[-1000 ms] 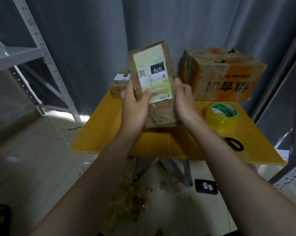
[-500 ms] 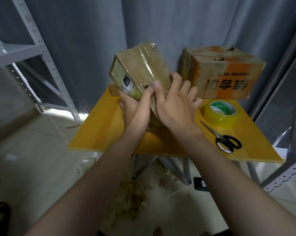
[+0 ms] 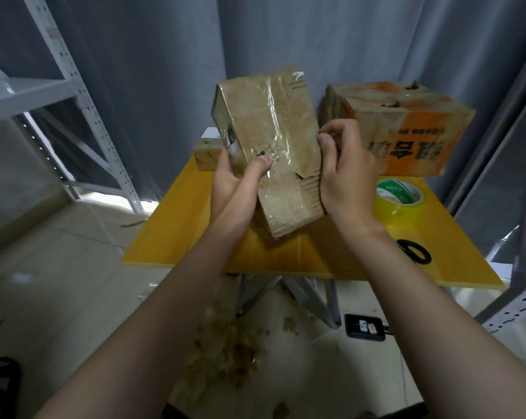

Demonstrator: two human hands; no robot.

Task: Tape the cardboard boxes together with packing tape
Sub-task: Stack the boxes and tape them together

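While my left hand (image 3: 234,186) clasps the taped box (image 3: 270,125) tilted above the worktop (image 3: 171,237), my right hand (image 3: 346,173) pinches that box's right edge.

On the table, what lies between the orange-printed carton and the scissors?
The roll of packing tape, lying flat on the table between the orange-printed carton and the scissors, as the head view shows.

Left hand (image 3: 234,182) and right hand (image 3: 344,173) grip taped box (image 3: 273,140) tilted above yellow table (image 3: 177,237).
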